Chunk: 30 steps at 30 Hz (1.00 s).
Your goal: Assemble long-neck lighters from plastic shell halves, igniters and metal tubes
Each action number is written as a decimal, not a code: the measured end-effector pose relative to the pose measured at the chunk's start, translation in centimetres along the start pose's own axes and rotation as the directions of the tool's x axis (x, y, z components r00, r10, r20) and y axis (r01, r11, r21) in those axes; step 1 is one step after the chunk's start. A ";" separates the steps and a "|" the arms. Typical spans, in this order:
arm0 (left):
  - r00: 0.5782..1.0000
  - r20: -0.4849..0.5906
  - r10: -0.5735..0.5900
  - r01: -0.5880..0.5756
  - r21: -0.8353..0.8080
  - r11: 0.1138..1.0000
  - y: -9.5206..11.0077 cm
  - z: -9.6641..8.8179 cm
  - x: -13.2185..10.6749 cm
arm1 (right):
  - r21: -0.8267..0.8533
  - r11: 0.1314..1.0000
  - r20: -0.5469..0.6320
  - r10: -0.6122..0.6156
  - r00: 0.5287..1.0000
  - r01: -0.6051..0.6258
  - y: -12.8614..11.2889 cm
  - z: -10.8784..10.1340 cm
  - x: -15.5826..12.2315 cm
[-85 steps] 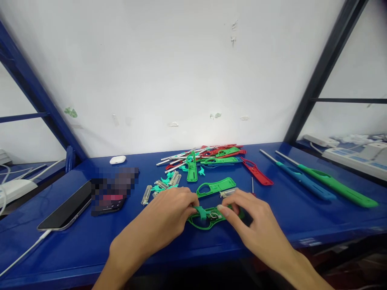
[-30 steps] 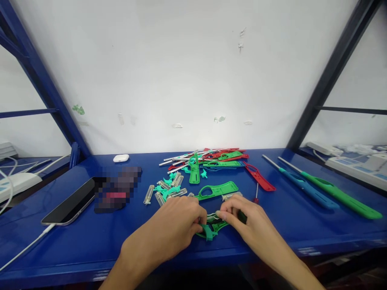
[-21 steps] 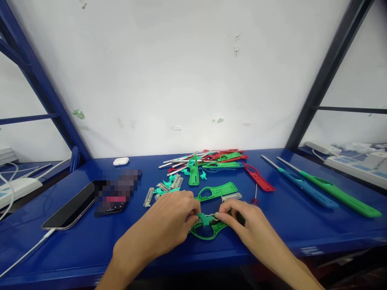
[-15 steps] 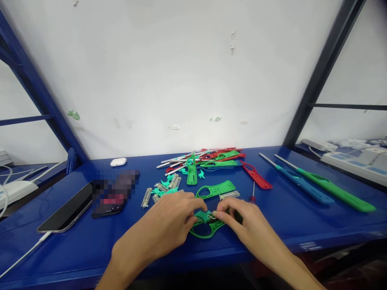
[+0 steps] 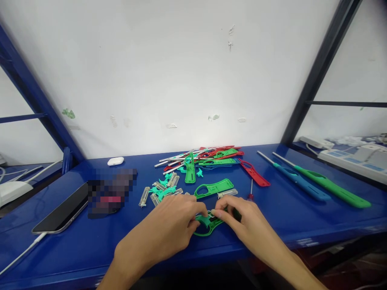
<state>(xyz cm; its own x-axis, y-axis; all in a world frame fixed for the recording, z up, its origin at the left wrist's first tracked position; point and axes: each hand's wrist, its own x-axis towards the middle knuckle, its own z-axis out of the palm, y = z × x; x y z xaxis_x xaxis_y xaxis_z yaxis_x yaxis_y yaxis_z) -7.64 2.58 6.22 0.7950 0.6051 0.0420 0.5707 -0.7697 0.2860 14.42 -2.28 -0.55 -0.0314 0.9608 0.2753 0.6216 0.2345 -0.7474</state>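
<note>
My left hand (image 5: 169,227) and my right hand (image 5: 242,221) meet over a green plastic lighter shell (image 5: 208,225) near the front edge of the blue bench (image 5: 90,249). Both hands pinch it, fingers curled. A teal trigger piece (image 5: 203,219) sits in the shell between my fingertips. A second green shell half (image 5: 214,187) lies just behind, with a clear tube (image 5: 227,193) beside it. What my fingertips press inside the shell is too small to make out.
A pile of red and green shells and metal rods (image 5: 208,158) lies at the back. Teal triggers and clear tubes (image 5: 160,189) sit left of centre. Two finished long lighters (image 5: 320,185) lie right. A phone (image 5: 60,211) and earbud case (image 5: 115,161) lie left.
My hands stay pinched on the green shell, and the teal trigger has shifted slightly within it. The camera view has swayed a little.
</note>
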 end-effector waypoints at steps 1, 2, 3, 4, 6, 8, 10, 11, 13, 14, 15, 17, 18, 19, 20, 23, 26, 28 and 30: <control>1.000 -0.003 -0.001 0.001 -0.005 1.000 0.1 0.0 0.1 | 0.005 1.000 -0.003 -0.001 1.000 0.001 0.0 0.0 0.0; 1.000 -0.009 -0.003 0.003 -0.012 1.000 0.2 0.0 0.2 | 0.010 1.000 -0.006 -0.002 1.000 0.002 0.0 -0.1 0.0; 1.000 -0.015 -0.006 0.005 -0.019 1.000 0.3 0.0 0.2 | 0.017 1.000 -0.009 -0.004 1.000 0.004 -0.1 -0.1 0.0; 1.000 -0.018 -0.008 0.007 -0.027 1.000 0.3 0.0 0.3 | 0.024 1.000 -0.012 -0.006 1.000 0.006 -0.1 -0.1 0.0; 1.000 -0.013 -0.012 0.012 -0.035 0.999 0.4 0.1 0.5 | 0.044 0.999 -0.021 -0.007 1.000 0.008 -0.2 -0.2 -0.1; 1.000 -0.007 -0.008 0.008 -0.031 0.999 0.5 0.2 0.6 | 0.070 0.998 -0.030 -0.006 1.000 0.008 -0.2 -0.2 -0.1; 1.000 -0.011 0.003 -0.003 -0.029 1.000 0.3 0.3 0.6 | 0.100 0.995 -0.039 -0.003 0.999 0.007 -0.2 -0.2 0.0; 1.000 -0.017 0.011 -0.012 -0.031 0.999 0.3 0.5 0.6 | 0.115 0.993 -0.043 -0.002 0.999 0.007 -0.2 -0.3 0.0; 0.999 -0.029 0.035 -0.036 -0.033 0.999 0.1 0.7 0.7 | 0.144 0.990 -0.054 -0.002 0.999 0.010 -0.2 -0.3 0.0; 0.998 -0.033 0.046 -0.047 -0.031 0.998 -0.1 0.8 0.7 | 0.157 0.988 -0.059 -0.004 0.998 0.013 -0.2 -0.3 0.0; 0.998 -0.034 0.054 -0.055 -0.028 0.998 -0.2 0.9 0.8 | 0.168 0.986 -0.062 -0.006 0.998 0.017 -0.3 -0.3 0.0; 0.998 -0.030 0.059 -0.060 -0.021 0.998 -0.4 1.1 0.9 | 0.196 0.980 -0.055 -0.009 0.998 0.020 -0.3 -0.3 0.0; 0.998 -0.028 0.058 -0.059 -0.020 0.998 -0.5 1.2 1.0 | 0.214 0.977 -0.050 -0.008 0.999 0.018 -0.2 -0.3 0.0; 0.998 -0.027 0.061 -0.061 -0.019 0.998 -0.6 1.3 1.1 | 0.230 0.973 -0.045 -0.004 0.999 0.014 -0.2 -0.3 0.0; 0.997 -0.029 0.067 -0.067 -0.019 0.998 -0.7 1.4 1.2 | 0.245 0.970 -0.040 -0.001 0.999 0.011 -0.1 -0.3 0.0; 0.995 -0.049 0.083 -0.084 -0.014 0.996 -0.9 1.6 1.1 | 0.263 0.965 -0.039 -0.006 0.999 0.016 0.1 -0.3 0.0; 0.996 -0.050 0.077 -0.078 -0.011 0.997 -0.9 1.8 1.0 | 0.265 0.964 -0.040 -0.012 0.999 0.022 0.2 -0.3 0.0; 0.996 -0.043 0.072 -0.073 -0.015 0.997 -0.9 1.9 1.0 | 0.267 0.964 -0.041 -0.008 0.999 0.019 0.1 -0.4 -0.1; 0.997 -0.036 0.071 -0.071 -0.016 0.997 -0.9 2.0 1.1 | 0.269 0.963 -0.046 -0.003 0.999 0.015 0.1 -0.4 -0.1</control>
<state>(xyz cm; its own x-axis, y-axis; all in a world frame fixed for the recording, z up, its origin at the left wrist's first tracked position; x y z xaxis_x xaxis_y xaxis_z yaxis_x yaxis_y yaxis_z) -6.88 3.48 4.15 0.8254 0.5561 0.0968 0.5092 -0.8075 0.2977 14.79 -2.41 -0.38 0.0024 0.9523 0.3051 0.3875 0.2804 -0.8782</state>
